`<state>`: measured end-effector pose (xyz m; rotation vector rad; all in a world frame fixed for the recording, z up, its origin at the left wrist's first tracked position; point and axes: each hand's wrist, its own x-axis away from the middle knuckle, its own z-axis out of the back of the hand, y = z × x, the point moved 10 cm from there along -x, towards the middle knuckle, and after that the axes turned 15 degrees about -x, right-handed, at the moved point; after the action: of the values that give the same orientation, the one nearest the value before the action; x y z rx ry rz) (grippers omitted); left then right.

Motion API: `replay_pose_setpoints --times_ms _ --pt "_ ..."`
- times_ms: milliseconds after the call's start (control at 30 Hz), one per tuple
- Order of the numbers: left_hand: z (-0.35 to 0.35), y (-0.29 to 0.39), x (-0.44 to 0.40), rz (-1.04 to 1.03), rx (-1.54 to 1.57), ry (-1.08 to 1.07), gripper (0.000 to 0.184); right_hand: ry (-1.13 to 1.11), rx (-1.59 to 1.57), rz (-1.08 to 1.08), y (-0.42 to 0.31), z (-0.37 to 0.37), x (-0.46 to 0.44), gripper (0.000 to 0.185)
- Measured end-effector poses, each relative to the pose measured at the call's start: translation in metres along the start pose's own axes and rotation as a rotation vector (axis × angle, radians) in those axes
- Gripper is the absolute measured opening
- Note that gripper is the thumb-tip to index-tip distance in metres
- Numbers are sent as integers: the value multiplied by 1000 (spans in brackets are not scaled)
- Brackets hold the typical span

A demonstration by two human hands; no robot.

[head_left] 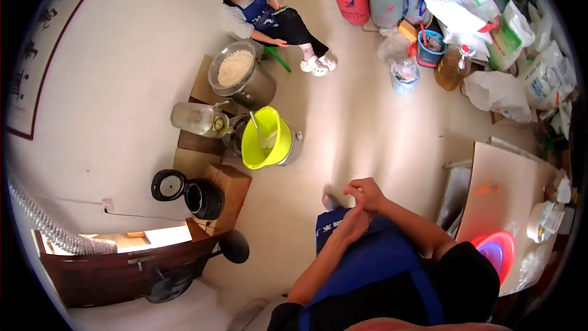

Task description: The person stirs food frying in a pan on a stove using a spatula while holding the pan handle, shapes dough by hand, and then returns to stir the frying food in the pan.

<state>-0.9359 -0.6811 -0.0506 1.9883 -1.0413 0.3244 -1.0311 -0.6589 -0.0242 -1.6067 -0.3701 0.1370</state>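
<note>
Both of my hands meet in front of the blue apron (361,260) on my body. My right hand (366,195) has its fingers bent and drawn together, close against the left hand. Whether anything small lies between them I cannot make out. My left hand (355,223) sits just below the right one, its fingers mostly hidden behind it. Past the hands, a foot shows on the tiled floor (309,202).
Ahead left stand a yellow-green basin (267,138) with a ladle, a steel pot of pale grains (242,76), a glass jar (199,119) and an open rice cooker (204,199). A seated person (263,15) is beyond. At right are a table (514,190), bags (465,6) and gas cylinders (352,3).
</note>
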Motion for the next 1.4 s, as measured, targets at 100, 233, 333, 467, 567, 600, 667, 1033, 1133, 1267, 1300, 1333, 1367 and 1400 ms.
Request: replay_pose_setpoints --times_ms 100,233,333,467,567,600,667,1033,1133,1267,1300,1333,1367,1400 --pt "-2 17 -24 60 36 -186 77 80 -34 -192 21 30 -27 30" --pt "10 68 -60 47 19 -244 74 233 -173 -221 40 79 -79 27" --pt "8 125 -82 -42 -197 -340 75 405 -89 -172 18 118 -115 27" --pt "16 200 -120 -37 -357 -384 72 524 -269 -289 -2 140 -163 28" --pt "25 252 -141 -115 -583 -346 68 516 -297 -233 -11 148 -213 29" --pt "36 261 -154 -143 -507 -288 57 497 -327 -293 -8 147 -226 29" --pt "55 286 -169 -239 -570 -149 50 459 -405 -302 -6 146 -253 29" --pt "73 425 -151 -825 -1449 874 74 -270 -1061 -901 11 72 -346 63" --pt "76 409 -178 -649 -1574 973 76 -470 -825 -762 3 62 -369 65" --pt "97 391 -175 -493 -1447 1140 54 -388 -1006 -1323 13 48 -344 75" --pt "110 377 -167 -435 -1298 1178 47 -560 -1053 -1371 17 37 -333 75" --pt "107 376 -156 -566 -1275 1271 40 -729 -1094 -1410 13 30 -321 76" --pt "107 366 -154 -551 -1265 1279 40 -900 -1122 -1436 6 28 -310 78" --pt "118 353 -146 -483 -1150 1340 40 -933 -988 -1465 18 29 -303 78"
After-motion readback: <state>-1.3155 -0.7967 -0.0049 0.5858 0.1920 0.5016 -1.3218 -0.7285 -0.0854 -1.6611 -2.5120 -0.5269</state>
